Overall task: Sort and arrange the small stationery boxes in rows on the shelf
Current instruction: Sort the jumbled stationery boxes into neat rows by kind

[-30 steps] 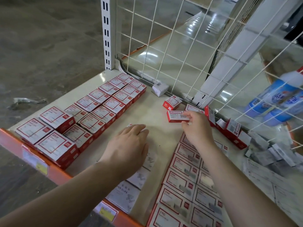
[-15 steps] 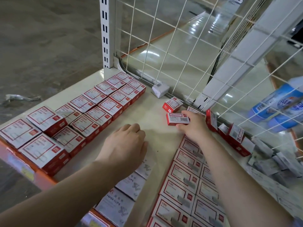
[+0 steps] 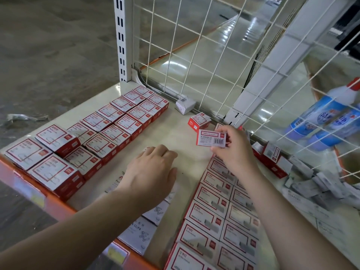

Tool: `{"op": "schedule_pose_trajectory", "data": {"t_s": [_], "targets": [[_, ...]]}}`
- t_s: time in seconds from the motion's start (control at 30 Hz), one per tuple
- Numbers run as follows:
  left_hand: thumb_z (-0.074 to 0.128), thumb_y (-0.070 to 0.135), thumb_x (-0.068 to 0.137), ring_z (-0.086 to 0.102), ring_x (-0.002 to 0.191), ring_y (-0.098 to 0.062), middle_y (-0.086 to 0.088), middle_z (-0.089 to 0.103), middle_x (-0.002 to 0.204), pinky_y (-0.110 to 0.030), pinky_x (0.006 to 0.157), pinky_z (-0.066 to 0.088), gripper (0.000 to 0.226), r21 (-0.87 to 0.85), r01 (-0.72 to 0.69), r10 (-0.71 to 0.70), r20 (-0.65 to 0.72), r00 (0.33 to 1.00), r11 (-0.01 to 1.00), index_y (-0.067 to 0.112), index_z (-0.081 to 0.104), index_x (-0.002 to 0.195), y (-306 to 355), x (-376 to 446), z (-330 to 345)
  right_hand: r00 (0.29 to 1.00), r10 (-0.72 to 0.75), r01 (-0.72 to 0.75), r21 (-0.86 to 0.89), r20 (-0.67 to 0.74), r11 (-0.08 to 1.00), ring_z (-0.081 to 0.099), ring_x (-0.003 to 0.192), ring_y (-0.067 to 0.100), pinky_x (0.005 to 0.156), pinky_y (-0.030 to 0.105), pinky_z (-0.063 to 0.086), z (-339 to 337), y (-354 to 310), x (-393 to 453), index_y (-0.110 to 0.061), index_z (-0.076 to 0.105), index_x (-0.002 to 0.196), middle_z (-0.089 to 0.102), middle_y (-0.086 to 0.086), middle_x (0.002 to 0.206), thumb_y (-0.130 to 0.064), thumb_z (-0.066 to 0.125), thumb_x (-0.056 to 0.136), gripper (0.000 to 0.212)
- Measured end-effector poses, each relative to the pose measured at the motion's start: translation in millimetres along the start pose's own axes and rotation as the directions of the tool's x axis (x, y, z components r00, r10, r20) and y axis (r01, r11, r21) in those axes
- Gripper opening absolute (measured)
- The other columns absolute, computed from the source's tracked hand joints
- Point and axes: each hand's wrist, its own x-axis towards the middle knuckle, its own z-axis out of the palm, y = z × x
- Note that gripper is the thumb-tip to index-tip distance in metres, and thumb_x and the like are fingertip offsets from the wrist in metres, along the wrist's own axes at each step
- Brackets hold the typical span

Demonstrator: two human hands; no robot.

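Change: the small red box is now lifted and turned, barcode up.
Right hand: pinches that box above the shelf.
Left hand: lies flat and relaxed on white boxes.
Meaning: it probably goes next onto the red rows.

Grey boxes blurred, perhaps staples

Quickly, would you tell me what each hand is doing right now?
Left hand: open, resting on white boxes.
Right hand: pinching a red staple box.
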Motion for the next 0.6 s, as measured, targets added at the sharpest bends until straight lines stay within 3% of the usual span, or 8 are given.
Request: {"op": "schedule_pose_trajectory", "data": {"t_s": [0.23, 0.3, 0.4, 0.53, 0.6], "targets": [[0.037, 0.035, 0.096, 0.047, 0.114, -0.014, 0.006, 0.051, 0.124, -0.031, 0.095, 0.042, 0.036, -0.095, 0.063, -0.062, 0.011, 0.998, 0.994, 0.024, 0.049, 0.128, 12.7, -7.5, -1.4, 0.992, -0.025, 0.037, -0.097, 0.125, 0.995, 0.054, 0.096, 0.008, 0.083, 0.026, 0.051, -23.5, -11.2, -49.3, -0.024, 0.054, 0.114, 0.050, -0.005, 0.112, -0.014, 0.072, 0.076, 0.043], [0.038, 0.036, 0.096, 0.050, 0.109, -0.013, 0.005, 0.053, 0.121, -0.029, 0.092, 0.044, 0.036, -0.108, 0.061, -0.060, 0.014, 0.998, 0.992, 0.023, 0.051, 0.127, 17.7, -8.9, -2.2, 0.991, -0.036, 0.046, -0.080, 0.129, 0.996, 0.051, 0.094, 0.003, 0.079, 0.016, 0.047, -26.7, -14.6, -64.6, -0.026, 0.054, 0.113, 0.048, -0.008, 0.111, -0.018, 0.074, 0.074, 0.044], [0.038, 0.037, 0.096, 0.050, 0.100, -0.010, 0.005, 0.055, 0.116, -0.022, 0.082, 0.043, 0.038, -0.156, 0.053, -0.050, 0.026, 0.998, 0.986, 0.021, 0.052, 0.127, 26.0, -10.9, -1.9, 0.989, -0.015, 0.019, -0.024, 0.146, 1.000, 0.047, 0.091, -0.004, 0.072, 0.004, 0.037, -29.4, -19.0, -83.7, -0.031, 0.054, 0.112, 0.047, -0.013, 0.109, -0.021, 0.075, 0.074, 0.045], [0.041, 0.035, 0.096, 0.054, 0.089, -0.008, 0.005, 0.061, 0.111, -0.012, 0.064, 0.042, 0.033, -0.304, 0.108, -0.082, 0.095, 0.992, 0.946, 0.021, 0.056, 0.121, 39.2, -14.9, -3.1, 0.988, -0.005, 0.002, 0.022, 0.157, 1.000, 0.047, 0.094, -0.010, 0.071, 0.003, 0.038, -31.7, -22.0, -99.5, -0.037, 0.054, 0.109, 0.049, -0.017, 0.108, -0.024, 0.078, 0.072, 0.046], [0.043, 0.032, 0.096, 0.055, 0.079, -0.005, 0.008, 0.062, 0.098, -0.009, 0.057, 0.041, 0.024, -0.361, 0.153, -0.126, 0.098, 0.987, 0.920, 0.022, 0.059, 0.110, 41.6, -14.9, -3.0, 0.989, 0.002, -0.009, 0.047, 0.146, 0.999, 0.048, 0.094, -0.011, 0.071, 0.002, 0.040, -32.3, -23.8, -104.0, -0.038, 0.053, 0.108, 0.049, -0.017, 0.108, -0.023, 0.078, 0.072, 0.046]]}}
